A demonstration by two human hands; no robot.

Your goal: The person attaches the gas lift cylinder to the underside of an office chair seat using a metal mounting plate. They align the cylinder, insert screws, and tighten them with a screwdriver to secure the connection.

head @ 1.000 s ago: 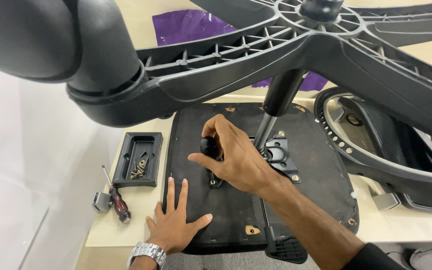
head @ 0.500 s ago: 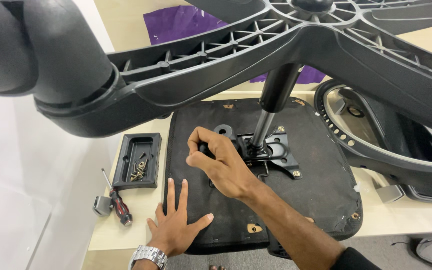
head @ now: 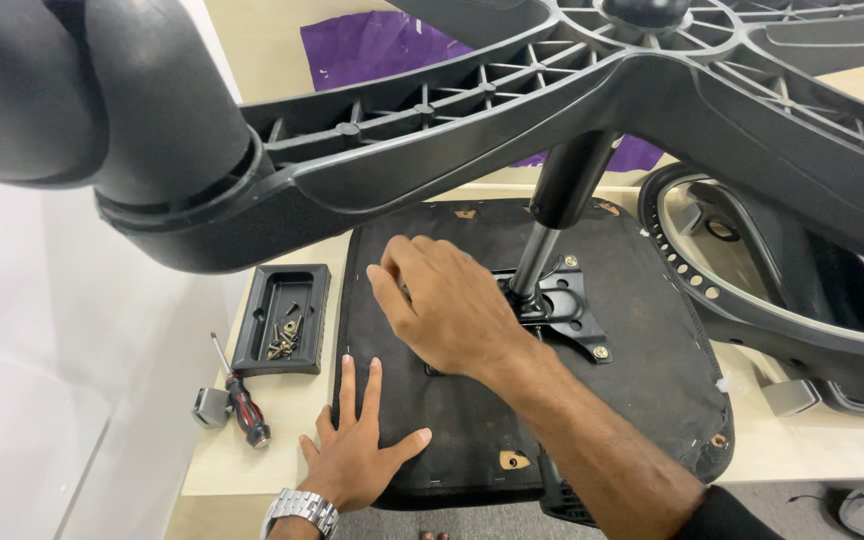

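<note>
I saw the black fabric-backed chair seat (head: 512,420) lying upside down on the beige table (head: 252,460), base column already fixed; my left hand (head: 357,455) pressed flat and open, my right hand (head: 447,305) cupped over the mount, grasp unclear, loose screws remaining in the black tray (head: 282,318)

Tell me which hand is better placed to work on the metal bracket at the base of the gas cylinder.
Probably the right hand: it rests over the upturned seat base, right beside the mounting bracket. The left hand lies flat on the seat's near edge, bracing it, farther from the bracket.
</note>
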